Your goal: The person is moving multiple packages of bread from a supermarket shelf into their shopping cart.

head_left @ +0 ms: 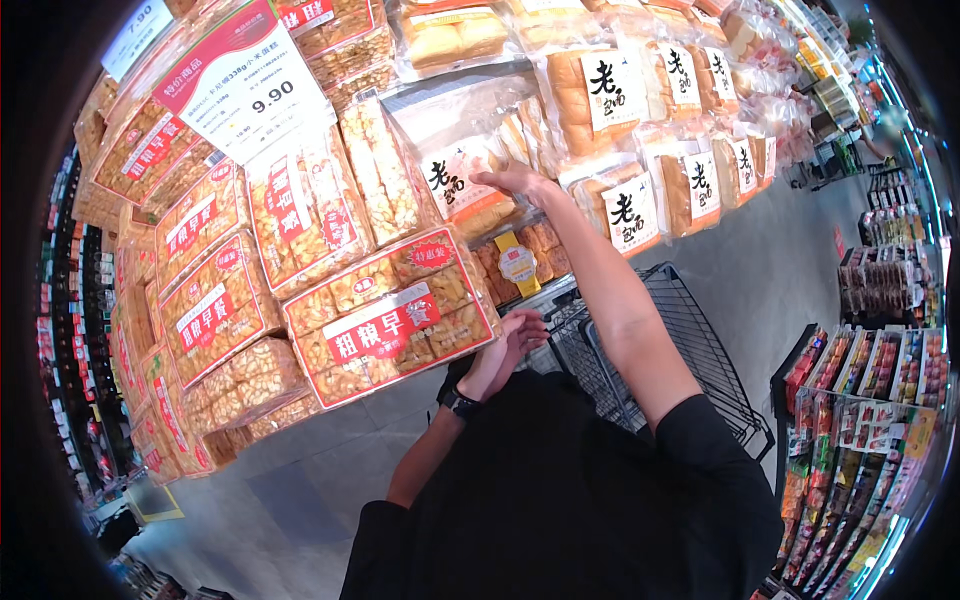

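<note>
My right hand (517, 182) reaches over a clear bag of bread (472, 191) with a white and orange label. Its fingertips lie at the bag's face; whether they grip it cannot be told. My left hand (510, 345), a dark band on its wrist, is held low with nothing seen in it, its fingers slightly apart. Just left of it is the right end of a red-edged pack of puffed-grain cakes (394, 319). Between my hands lies a pack of browned baked goods (521, 261) with a yellow band. More bagged loaves (630, 206) stand right of my right forearm.
A price sign (247, 82) stands over stacked grain-cake packs (217, 315) at left. A wire shopping cart (675, 337) is beside me at right, partly behind my arm. Farther right are a stocked display rack (855, 420) and grey floor (780, 247).
</note>
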### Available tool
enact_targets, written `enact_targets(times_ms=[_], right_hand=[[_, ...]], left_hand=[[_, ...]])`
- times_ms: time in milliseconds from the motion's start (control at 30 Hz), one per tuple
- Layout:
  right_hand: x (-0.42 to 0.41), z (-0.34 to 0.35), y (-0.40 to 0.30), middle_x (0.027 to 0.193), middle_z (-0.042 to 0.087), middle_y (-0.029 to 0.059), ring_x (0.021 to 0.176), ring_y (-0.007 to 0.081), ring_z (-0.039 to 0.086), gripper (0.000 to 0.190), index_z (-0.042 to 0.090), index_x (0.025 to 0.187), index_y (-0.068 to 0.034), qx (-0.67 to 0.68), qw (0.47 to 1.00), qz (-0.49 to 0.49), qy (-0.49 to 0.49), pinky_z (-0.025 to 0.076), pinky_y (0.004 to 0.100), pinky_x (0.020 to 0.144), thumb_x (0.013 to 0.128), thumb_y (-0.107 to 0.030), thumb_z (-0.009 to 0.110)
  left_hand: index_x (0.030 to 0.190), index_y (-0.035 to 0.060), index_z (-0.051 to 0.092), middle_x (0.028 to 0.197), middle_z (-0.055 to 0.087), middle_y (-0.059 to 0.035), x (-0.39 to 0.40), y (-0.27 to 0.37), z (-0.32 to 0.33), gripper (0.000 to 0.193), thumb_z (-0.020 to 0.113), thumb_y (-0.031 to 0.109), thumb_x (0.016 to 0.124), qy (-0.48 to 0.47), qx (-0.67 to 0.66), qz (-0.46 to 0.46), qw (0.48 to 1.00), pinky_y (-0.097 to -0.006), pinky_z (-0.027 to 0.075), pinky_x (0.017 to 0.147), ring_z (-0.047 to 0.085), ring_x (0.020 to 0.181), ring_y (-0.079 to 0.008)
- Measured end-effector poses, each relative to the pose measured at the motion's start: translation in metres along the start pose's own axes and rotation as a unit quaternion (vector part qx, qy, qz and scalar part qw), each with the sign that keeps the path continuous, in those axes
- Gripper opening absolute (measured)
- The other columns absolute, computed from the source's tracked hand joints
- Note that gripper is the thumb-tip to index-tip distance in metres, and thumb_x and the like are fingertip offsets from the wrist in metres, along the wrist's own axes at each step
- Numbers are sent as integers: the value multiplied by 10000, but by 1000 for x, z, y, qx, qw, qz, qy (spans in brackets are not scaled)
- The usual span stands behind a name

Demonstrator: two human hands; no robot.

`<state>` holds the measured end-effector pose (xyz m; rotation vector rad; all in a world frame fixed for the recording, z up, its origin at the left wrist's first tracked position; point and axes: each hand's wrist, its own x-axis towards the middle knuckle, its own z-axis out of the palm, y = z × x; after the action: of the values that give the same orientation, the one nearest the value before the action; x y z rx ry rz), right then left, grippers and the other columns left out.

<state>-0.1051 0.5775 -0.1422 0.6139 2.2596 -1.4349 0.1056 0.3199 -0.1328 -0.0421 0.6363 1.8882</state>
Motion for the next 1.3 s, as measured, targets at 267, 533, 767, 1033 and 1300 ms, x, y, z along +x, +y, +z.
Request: enact_targets(times_ms=[267, 533, 767, 1033, 1300], right_hand=[[-30, 0, -33, 945, 705, 173, 848, 225, 668, 614, 659, 991, 36, -61, 998, 1, 11, 531, 380, 715, 732, -491, 839], [-124, 32, -97, 1225, 580, 305, 1144, 428, 621, 889, 472, 1297, 90, -113, 945, -98, 291, 527, 498, 925, 729, -500, 820], [-162, 36, -64, 1243, 537, 243, 1086, 402, 634, 897, 422, 1385, 11, -151, 886, -196, 392, 524, 481, 897, 725, -440, 830], [-250, 0, -46, 1278, 584, 199, 1142, 278, 615, 869, 405, 1417, 27, 11, 888, -235, 396, 504, 396, 998, 733, -227, 876], [-322, -23, 63, 1322, 580, 147, 1193, 225, 606, 737, 398, 1446, 6, 469, 813, -274, 210, 508, 358, 1004, 817, -97, 769]], left_hand=[[1233, 35, 567, 1112, 663, -79, 1, 1, 8, 285, 448, 229, 1062, -6, 6, 3, 1000, -370, 485, 983, 635, 1066, -197], [1243, 19, 572, 1112, 670, -94, 2, 2, 5, 298, 432, 210, 1062, 20, 4, -1, 1000, -382, 494, 978, 643, 1067, -216], [1250, 17, 576, 1122, 678, -103, 10, -5, 4, 306, 427, 200, 1056, 2, -4, -15, 1000, -389, 493, 985, 646, 1079, -228], [1272, 25, 553, 1127, 668, -103, 15, -8, 18, 349, 444, 283, 1064, -32, 2, -31, 999, -417, 466, 1012, 627, 1095, -245], [1482, 26, 391, 1475, 482, -151, 13, -1, 49, 688, 547, 473, 983, -92, -83, 21, 992, -462, 379, 1131, 471, 1362, -291]])
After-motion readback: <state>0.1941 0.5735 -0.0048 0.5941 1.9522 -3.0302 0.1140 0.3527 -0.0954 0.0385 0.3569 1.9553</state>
